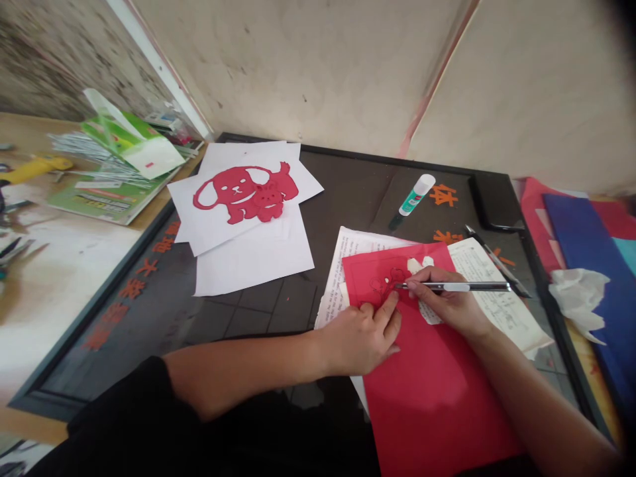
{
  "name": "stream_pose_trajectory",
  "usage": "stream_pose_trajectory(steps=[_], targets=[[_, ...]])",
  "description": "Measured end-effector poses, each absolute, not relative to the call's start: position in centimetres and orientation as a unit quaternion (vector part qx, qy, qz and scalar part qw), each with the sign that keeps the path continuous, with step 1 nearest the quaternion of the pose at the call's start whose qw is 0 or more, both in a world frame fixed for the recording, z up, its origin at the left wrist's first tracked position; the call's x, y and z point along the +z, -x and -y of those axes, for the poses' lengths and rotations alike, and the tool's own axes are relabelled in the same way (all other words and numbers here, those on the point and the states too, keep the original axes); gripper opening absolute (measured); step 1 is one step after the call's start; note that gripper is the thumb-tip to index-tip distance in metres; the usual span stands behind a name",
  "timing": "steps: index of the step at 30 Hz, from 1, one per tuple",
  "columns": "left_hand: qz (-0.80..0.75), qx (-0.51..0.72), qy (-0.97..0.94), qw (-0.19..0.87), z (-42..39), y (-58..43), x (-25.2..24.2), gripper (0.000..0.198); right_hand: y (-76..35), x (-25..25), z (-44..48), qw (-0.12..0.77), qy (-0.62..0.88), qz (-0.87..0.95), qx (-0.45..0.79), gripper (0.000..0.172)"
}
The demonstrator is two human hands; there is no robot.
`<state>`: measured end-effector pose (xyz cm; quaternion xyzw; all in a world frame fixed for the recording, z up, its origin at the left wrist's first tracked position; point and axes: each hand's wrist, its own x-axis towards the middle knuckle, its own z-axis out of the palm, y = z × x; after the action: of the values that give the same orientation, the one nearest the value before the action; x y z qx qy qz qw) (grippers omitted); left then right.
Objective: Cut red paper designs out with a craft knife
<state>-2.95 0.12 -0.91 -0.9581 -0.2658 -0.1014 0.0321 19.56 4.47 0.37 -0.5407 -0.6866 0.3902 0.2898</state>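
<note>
We hold the knife (457,287) in our R hand (450,303), tip on the red paper (427,391); L hand (362,339) lies flat on it

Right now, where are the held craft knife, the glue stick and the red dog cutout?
craft knife (457,286), head view, mid-handle.
glue stick (415,195), head view, its body.
red dog cutout (246,193), head view, the dog's body.
</note>
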Motion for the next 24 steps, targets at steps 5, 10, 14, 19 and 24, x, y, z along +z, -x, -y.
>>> stream_pose_trajectory(steps=[5,10,14,19,24], targets=[[0.264,-0.103,0.958,0.033,-0.18,2.96,-0.92,0.051,-19.46,0.41,-4.35,0.283,0.547,0.688,0.383,0.027],[0.268,-0.095,0.958,0.033,-0.23,3.04,-0.56,0.051,-19.68,0.33,-4.34,0.276,0.528,0.708,0.380,0.022],[0.269,-0.092,0.958,0.032,-0.17,3.05,-0.38,0.051,-20.13,0.36,-4.45,0.269,0.504,0.729,0.378,0.019],[0.269,-0.089,0.959,0.031,-0.16,3.03,-0.57,0.052,-20.23,0.88,-4.68,0.266,0.493,0.732,0.387,0.025],[0.265,-0.082,0.960,0.029,-0.23,3.05,-0.52,0.053,-20.42,0.72,-4.69,0.287,0.514,0.698,0.407,0.024]])
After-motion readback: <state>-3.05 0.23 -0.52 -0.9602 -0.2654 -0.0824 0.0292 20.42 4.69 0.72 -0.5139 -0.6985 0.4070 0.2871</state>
